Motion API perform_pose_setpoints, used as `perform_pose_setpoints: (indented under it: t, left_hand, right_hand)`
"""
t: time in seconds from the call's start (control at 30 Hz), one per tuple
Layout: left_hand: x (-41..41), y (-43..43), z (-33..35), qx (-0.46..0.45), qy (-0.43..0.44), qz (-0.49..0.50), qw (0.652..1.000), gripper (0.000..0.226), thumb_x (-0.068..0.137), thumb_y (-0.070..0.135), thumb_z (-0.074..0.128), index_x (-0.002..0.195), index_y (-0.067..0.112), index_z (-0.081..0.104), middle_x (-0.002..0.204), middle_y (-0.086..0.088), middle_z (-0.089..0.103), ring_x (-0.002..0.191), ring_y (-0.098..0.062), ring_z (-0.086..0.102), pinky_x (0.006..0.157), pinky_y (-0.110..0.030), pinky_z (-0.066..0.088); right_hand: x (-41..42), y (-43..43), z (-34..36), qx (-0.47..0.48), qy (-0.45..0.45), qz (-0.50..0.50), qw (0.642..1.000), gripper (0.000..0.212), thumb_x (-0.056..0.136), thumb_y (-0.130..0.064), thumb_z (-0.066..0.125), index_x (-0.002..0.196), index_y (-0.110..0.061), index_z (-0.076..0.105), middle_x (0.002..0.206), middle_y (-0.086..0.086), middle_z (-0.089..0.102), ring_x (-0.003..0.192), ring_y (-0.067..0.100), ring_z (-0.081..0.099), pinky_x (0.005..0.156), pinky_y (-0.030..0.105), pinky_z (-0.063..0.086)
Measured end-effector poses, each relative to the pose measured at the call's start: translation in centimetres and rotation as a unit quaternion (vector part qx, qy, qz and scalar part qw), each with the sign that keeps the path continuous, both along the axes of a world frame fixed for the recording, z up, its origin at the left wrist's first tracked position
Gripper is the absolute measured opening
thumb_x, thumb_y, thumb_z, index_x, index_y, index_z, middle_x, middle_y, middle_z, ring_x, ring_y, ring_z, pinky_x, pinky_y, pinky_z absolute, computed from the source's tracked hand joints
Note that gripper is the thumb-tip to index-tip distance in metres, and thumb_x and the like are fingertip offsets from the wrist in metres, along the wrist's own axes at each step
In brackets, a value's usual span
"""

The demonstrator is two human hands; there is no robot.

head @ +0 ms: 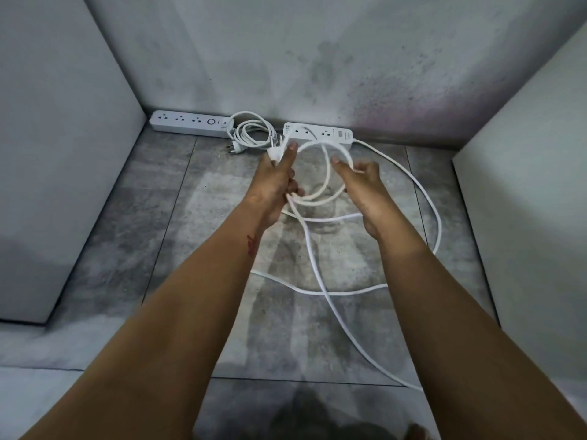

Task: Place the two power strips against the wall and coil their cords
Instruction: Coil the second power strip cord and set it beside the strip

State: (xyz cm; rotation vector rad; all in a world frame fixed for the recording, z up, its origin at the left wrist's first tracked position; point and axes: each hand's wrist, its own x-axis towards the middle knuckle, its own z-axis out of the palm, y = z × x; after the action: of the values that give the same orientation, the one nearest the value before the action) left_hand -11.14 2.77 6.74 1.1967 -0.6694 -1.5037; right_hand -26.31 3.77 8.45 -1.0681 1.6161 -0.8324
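Forearms (197, 296): both stretched out from the bottom edge over the tiled floor (127, 233), nearest the lens.
Left power strip (190, 123): laid flat against the wall (317, 58) in the left corner, with its coiled cord (254, 131) bundled just beside it.
Left hand (276, 185): clenched round a white plug (274, 155) and the gathered turns of the second cord (440, 223).
Right power strip (317, 132): set against the wall, behind the hands.
Right hand (362, 182): the top loop (320, 144) is pinched between thumb and fingers.
Slack: the second cord is trailed across the floor to the right and back toward the camera, not yet coiled.
Handling: judged light, limp and smooth. The turns are likely to spring open, so they are best held where they cross.
Unclear: the left palm's grip is hidden by the hand's back. The slack is cut off behind the right forearm. A dark shape at the bottom edge is not identified.
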Motion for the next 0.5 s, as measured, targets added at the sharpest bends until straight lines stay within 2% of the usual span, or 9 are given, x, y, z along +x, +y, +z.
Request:
perform_pose_setpoints:
  t: [0.03, 0.1, 0.17, 0.23, 0.3, 0.37, 0.43, 0.5]
  left_hand:
    - [0.2, 0.1, -0.1, 0.003, -0.025, -0.021, 0.999, 0.030, 0.099, 0.045, 0.050, 0.111, 0.018, 0.052, 0.060, 0.003, 0.027, 0.043, -0.009, 0.025, 0.045, -0.024, 0.038]
    - [0.3, 0.4, -0.3, 0.014, -0.058, -0.045, 0.997, 0.044, 0.097, 0.054, 0.044, 0.117, 0.016, 0.052, 0.061, 0.003, 0.025, 0.044, -0.008, 0.020, 0.042, -0.020, 0.025]
    - [0.1, 0.7, -0.5, 0.025, -0.069, -0.063, 0.995, 0.040, 0.098, 0.054, 0.043, 0.112, 0.019, 0.053, 0.061, 0.002, 0.030, 0.043, -0.008, 0.020, 0.041, -0.020, 0.021]
    - [-0.1, 0.9, -0.4, 0.031, -0.068, -0.087, 0.993, 0.029, 0.098, 0.050, 0.047, 0.102, 0.022, 0.053, 0.062, 0.001, 0.036, 0.043, -0.007, 0.021, 0.040, -0.020, 0.020]
    - [-0.1, 0.8, -0.5, 0.025, -0.065, -0.112, 0.991, 0.020, 0.099, 0.041, 0.050, 0.098, 0.021, 0.052, 0.065, 0.000, 0.040, 0.041, -0.006, 0.022, 0.038, -0.018, 0.020]
    - [0.0, 0.8, -0.6, 0.019, -0.057, -0.125, 0.990, 0.013, 0.101, 0.031, 0.051, 0.098, 0.018, 0.051, 0.069, -0.001, 0.046, 0.041, -0.006, 0.023, 0.036, -0.017, 0.021]
    - [0.2, 0.8, -0.6, 0.019, -0.035, -0.131, 0.991, 0.008, 0.101, 0.024, 0.051, 0.102, 0.016, 0.047, 0.072, -0.002, 0.050, 0.040, -0.006, 0.027, 0.034, -0.017, 0.022]
    - [0.4, 0.9, -0.3, 0.021, -0.014, -0.148, 0.989, 0.008, 0.101, 0.020, 0.051, 0.101, 0.014, 0.045, 0.073, -0.003, 0.051, 0.039, -0.006, 0.029, 0.033, -0.015, 0.021]
  right_hand:
    - [-0.2, -0.1, 0.2, -0.018, 0.005, -0.008, 1.000, 0.060, 0.089, -0.054, 0.058, 0.133, -0.020, 0.037, 0.126, 0.003, 0.051, 0.105, 0.014, 0.055, 0.071, 0.022, 0.040]
    - [-0.1, -0.4, 0.2, -0.065, 0.019, -0.011, 0.998, 0.066, 0.090, -0.058, 0.055, 0.142, -0.024, 0.033, 0.133, 0.004, 0.049, 0.111, 0.015, 0.053, 0.081, 0.024, 0.041]
    - [0.3, -0.5, 0.2, -0.069, 0.028, 0.001, 0.997, 0.063, 0.092, -0.060, 0.047, 0.144, -0.028, 0.032, 0.132, 0.000, 0.051, 0.114, 0.016, 0.056, 0.089, 0.031, 0.044]
    - [0.8, -0.5, 0.2, -0.028, 0.003, -0.001, 1.000, 0.057, 0.094, -0.064, 0.037, 0.139, -0.029, 0.039, 0.129, 0.001, 0.057, 0.103, 0.022, 0.066, 0.081, 0.034, 0.053]
    - [1.1, -0.3, 0.5, 0.024, -0.053, -0.031, 0.998, 0.056, 0.095, -0.065, 0.031, 0.129, -0.024, 0.048, 0.109, 0.006, 0.064, 0.081, 0.022, 0.067, 0.066, 0.033, 0.057]
    - [1.3, -0.1, 0.5, 0.029, -0.055, -0.070, 0.996, 0.058, 0.096, -0.064, 0.030, 0.114, -0.016, 0.057, 0.085, 0.004, 0.059, 0.062, 0.017, 0.055, 0.055, 0.030, 0.052]
    - [1.3, 0.1, 0.0, -0.029, -0.007, -0.096, 0.995, 0.054, 0.095, -0.064, 0.033, 0.094, -0.015, 0.056, 0.075, 0.002, 0.052, 0.054, 0.016, 0.046, 0.049, 0.028, 0.042]
    - [1.3, 0.1, -0.6, -0.104, 0.075, -0.098, 0.987, 0.051, 0.095, -0.063, 0.036, 0.075, -0.017, 0.045, 0.067, 0.000, 0.048, 0.057, 0.019, 0.045, 0.056, 0.032, 0.040]
